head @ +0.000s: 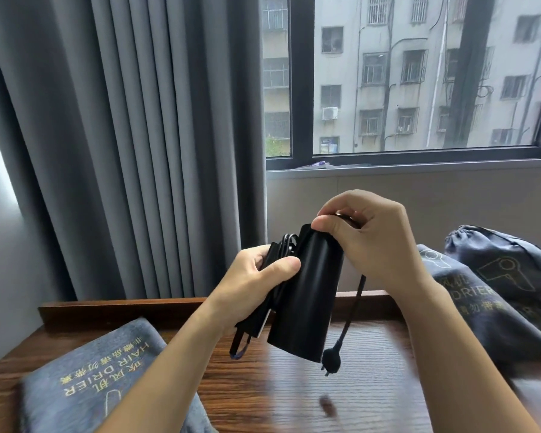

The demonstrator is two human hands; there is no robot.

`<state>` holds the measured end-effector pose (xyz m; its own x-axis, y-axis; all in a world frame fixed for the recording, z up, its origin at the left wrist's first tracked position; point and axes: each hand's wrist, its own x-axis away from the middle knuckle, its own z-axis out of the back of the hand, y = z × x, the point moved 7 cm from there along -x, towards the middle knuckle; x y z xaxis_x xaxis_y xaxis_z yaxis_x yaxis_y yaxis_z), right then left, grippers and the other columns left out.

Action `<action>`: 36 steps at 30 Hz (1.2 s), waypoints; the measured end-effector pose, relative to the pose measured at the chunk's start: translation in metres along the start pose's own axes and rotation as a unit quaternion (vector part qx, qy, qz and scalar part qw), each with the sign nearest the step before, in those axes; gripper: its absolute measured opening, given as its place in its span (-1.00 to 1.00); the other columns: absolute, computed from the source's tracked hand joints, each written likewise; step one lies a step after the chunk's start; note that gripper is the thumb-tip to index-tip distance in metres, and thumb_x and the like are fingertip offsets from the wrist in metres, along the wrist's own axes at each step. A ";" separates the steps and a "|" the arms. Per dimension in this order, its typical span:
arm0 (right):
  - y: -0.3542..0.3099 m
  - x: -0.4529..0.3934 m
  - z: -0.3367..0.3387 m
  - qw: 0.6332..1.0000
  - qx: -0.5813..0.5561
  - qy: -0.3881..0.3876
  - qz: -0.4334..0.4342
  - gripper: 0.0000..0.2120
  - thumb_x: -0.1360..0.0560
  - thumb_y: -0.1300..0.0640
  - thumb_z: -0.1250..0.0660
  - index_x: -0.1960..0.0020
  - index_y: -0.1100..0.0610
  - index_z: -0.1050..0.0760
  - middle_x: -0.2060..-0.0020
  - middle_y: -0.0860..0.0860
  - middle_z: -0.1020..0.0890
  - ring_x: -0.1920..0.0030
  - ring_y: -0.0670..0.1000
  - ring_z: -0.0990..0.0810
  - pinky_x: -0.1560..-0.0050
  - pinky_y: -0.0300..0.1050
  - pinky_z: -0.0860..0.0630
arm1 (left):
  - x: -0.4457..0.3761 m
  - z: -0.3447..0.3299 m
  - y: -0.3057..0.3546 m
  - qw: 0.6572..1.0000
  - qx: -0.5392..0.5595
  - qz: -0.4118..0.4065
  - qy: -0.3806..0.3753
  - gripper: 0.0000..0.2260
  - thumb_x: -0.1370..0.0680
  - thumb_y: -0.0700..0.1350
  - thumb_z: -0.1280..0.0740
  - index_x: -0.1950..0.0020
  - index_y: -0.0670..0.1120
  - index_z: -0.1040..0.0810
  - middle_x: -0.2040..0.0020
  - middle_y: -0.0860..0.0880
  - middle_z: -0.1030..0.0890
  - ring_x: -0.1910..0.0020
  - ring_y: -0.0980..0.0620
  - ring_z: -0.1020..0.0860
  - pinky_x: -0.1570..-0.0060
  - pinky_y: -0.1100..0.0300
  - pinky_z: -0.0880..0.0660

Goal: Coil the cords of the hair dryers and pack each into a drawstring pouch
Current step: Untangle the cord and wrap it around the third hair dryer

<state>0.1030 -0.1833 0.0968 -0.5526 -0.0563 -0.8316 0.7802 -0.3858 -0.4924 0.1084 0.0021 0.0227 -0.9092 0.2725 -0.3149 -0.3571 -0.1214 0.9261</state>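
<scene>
Both hands' fingers (pixel 270 265) curled round black hair dryer (pixel 306 295).

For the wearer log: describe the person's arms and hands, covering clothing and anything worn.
Both forearms are bare up to the frame edge, with no sleeves in view. The left hand and right hand wear no gloves; no rings, watch or bracelets show on the visible parts.

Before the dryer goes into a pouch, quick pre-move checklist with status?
1. Hair dryer held off the table by both hands: ok.
2. Left hand holds the coiled cord against the folded handle: ok.
3. Right hand grips the dryer's top end: ok.
4. Cord fully coiled: not ok, plug still dangles.
5. Flat pouch within reach: ok.
6. Its mouth open: cannot tell.
</scene>
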 end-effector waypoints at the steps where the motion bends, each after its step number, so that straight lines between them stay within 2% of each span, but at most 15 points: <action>1: 0.000 0.000 0.001 1.000 0.020 -0.002 0.015 -0.92 -0.43 0.15 -0.59 0.18 0.06 -0.70 0.26 -0.10 -0.66 0.20 -0.02 -0.63 0.18 -0.24 -0.50 | 0.000 -0.001 0.000 1.000 -0.007 0.001 -0.004 -0.64 -0.54 0.03 -0.43 -0.12 -0.26 -0.59 0.09 -0.15 -0.70 0.09 -0.12 -0.70 0.04 -0.10 -0.65; 4: 0.013 -0.001 0.007 1.000 0.010 -0.009 -0.001 -0.89 -0.43 0.07 -0.59 0.21 0.07 -0.70 0.30 -0.03 -0.65 0.26 -0.03 -0.60 0.22 -0.25 -0.46 | 0.002 -0.006 0.000 0.999 -0.007 -0.007 -0.041 -0.75 -0.60 -0.04 -0.41 -0.09 -0.23 -0.63 0.03 -0.21 -0.71 0.06 -0.12 -0.69 0.01 -0.04 -0.64; 7: 0.032 0.001 0.004 0.993 -0.084 -0.051 -0.060 -0.87 -0.43 -0.01 -0.54 0.22 0.02 -0.69 0.33 0.02 -0.68 0.32 -0.02 -0.59 0.26 -0.13 -0.49 | 0.004 -0.011 0.001 0.998 0.013 -0.015 -0.066 -0.65 -0.54 0.05 -0.42 -0.11 -0.23 -0.63 -0.01 -0.28 -0.68 0.02 -0.14 -0.67 -0.03 -0.07 -0.62; 10: 0.046 0.005 0.000 0.982 -0.154 -0.051 -0.095 -0.83 -0.50 0.02 -0.50 0.20 0.10 -0.69 0.32 0.11 -0.67 0.32 0.04 -0.55 0.28 -0.06 -0.45 | 0.004 -0.011 0.001 0.998 0.034 -0.016 -0.053 -0.69 -0.52 0.07 -0.44 -0.07 -0.16 -0.65 0.03 -0.16 -0.69 0.03 -0.12 -0.67 0.01 -0.02 -0.63; 13: 0.061 0.011 -0.014 0.956 -0.239 -0.042 -0.163 -0.83 -0.59 0.15 -0.42 0.14 0.19 -0.68 0.32 0.21 -0.61 0.34 0.07 -0.52 0.33 -0.13 -0.43 | 0.004 -0.003 0.004 0.997 0.078 -0.021 -0.004 -0.67 -0.51 0.08 -0.44 -0.08 -0.16 -0.66 0.01 -0.19 -0.70 0.03 -0.17 -0.68 0.01 -0.07 -0.62; 16: 0.062 0.018 -0.043 0.905 -0.363 -0.071 -0.209 -0.80 -0.66 0.22 -0.32 -0.12 0.36 -0.62 0.02 0.48 -0.62 0.08 0.28 -0.55 0.06 0.08 -0.51 | 0.005 0.006 0.012 0.991 0.118 -0.038 0.057 -0.64 -0.55 0.08 -0.46 -0.13 -0.20 -0.65 0.00 -0.19 -0.72 0.03 -0.12 -0.70 0.09 0.04 -0.66; 17: 0.059 0.020 -0.051 0.891 -0.388 -0.083 -0.220 -0.77 -0.67 0.22 -0.30 -0.19 0.37 -0.59 -0.07 0.48 -0.61 0.00 0.31 -0.54 0.02 0.10 -0.53 | 0.007 0.009 0.016 0.988 0.129 -0.040 0.073 -0.63 -0.55 0.09 -0.43 -0.13 -0.20 -0.64 0.02 -0.16 -0.73 0.05 -0.08 -0.71 0.14 0.11 -0.65; 19: 0.048 0.024 -0.068 0.879 -0.402 -0.111 -0.231 -0.79 -0.67 0.25 -0.31 -0.25 0.32 -0.59 -0.13 0.42 -0.64 -0.04 0.29 -0.59 0.04 0.05 -0.61 | 0.009 0.014 0.019 0.983 0.152 -0.041 0.092 -0.59 -0.53 0.11 -0.35 -0.16 -0.20 -0.64 0.01 -0.17 -0.74 0.05 -0.06 -0.72 0.16 0.13 -0.66; 22: 0.026 0.033 -0.088 0.889 -0.382 -0.137 -0.213 -0.82 -0.58 0.36 -0.38 -0.15 0.21 -0.66 0.03 0.21 -0.75 0.07 0.16 -0.74 0.17 -0.03 -0.69 | 0.010 0.022 0.021 0.974 0.183 -0.037 0.128 -0.64 -0.54 0.15 -0.35 -0.10 -0.11 -0.71 -0.04 -0.18 -0.74 0.01 -0.10 -0.73 0.05 0.02 -0.69; 24: 0.021 0.038 -0.100 0.889 -0.375 -0.143 -0.219 -0.84 -0.57 0.35 -0.40 -0.10 0.19 -0.67 0.11 0.16 -0.75 0.15 0.13 -0.74 0.23 -0.05 -0.68 | 0.011 0.028 0.024 0.966 0.191 -0.041 0.166 -0.67 -0.55 0.13 -0.33 -0.08 -0.08 -0.71 -0.03 -0.16 -0.75 0.01 -0.09 -0.73 0.07 0.03 -0.70; 26: 0.018 0.041 -0.108 0.875 -0.391 -0.158 -0.238 -0.89 -0.60 0.33 -0.38 -0.08 0.23 -0.66 0.24 0.16 -0.69 0.36 0.12 -0.62 0.44 -0.10 -0.55 | 0.013 0.034 0.028 0.957 0.198 -0.044 0.207 -0.72 -0.63 0.07 -0.31 -0.07 -0.10 -0.69 0.02 -0.12 -0.76 0.07 -0.06 -0.74 0.16 0.06 -0.70; 28: 0.022 0.043 -0.113 0.851 -0.409 -0.159 -0.290 -0.84 -0.61 0.38 -0.32 -0.13 0.24 -0.62 0.29 0.14 -0.61 0.44 0.05 -0.46 0.54 -0.19 -0.36 | 0.015 0.045 0.030 0.945 0.199 -0.042 0.257 -0.75 -0.65 0.06 -0.32 -0.02 -0.09 -0.69 0.08 -0.06 -0.76 0.11 -0.04 -0.74 0.15 0.01 -0.71; 30: 0.029 0.046 -0.115 0.834 -0.403 -0.147 -0.348 -0.78 -0.60 0.44 -0.26 -0.08 0.24 -0.63 0.31 0.14 -0.57 0.48 -0.01 -0.38 0.56 -0.24 -0.26 | 0.016 0.059 0.027 0.932 0.194 -0.042 0.303 -0.74 -0.63 0.06 -0.36 -0.04 -0.12 -0.68 0.07 -0.05 -0.74 0.01 -0.10 -0.73 -0.03 -0.12 -0.69; 33: 0.029 0.052 -0.120 0.822 -0.381 -0.169 -0.388 -0.72 -0.64 0.38 -0.24 0.15 0.22 -0.65 0.25 0.20 -0.62 0.50 -0.04 -0.35 0.55 -0.26 -0.22 | 0.015 0.073 0.021 0.916 0.203 -0.057 0.341 -0.70 -0.62 0.06 -0.40 -0.13 -0.18 -0.66 -0.07 -0.14 -0.72 -0.15 -0.19 -0.68 -0.18 -0.21 -0.63; 36: 0.024 0.058 -0.128 0.828 -0.357 -0.193 -0.386 -0.76 -0.72 0.29 -0.16 0.05 0.26 -0.55 0.24 0.19 -0.59 0.49 -0.03 -0.37 0.54 -0.24 -0.21 | 0.014 0.078 0.012 0.900 0.231 -0.063 0.365 -0.73 -0.60 0.05 -0.42 -0.11 -0.15 -0.65 -0.02 -0.11 -0.69 -0.09 -0.12 -0.69 -0.14 -0.16 -0.63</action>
<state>0.1273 -0.0778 0.0040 -0.9130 -0.3895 -0.1214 0.0484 0.1921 -0.9802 0.1080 0.0789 0.0456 -0.8257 -0.4642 -0.3205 -0.4942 0.3215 0.8077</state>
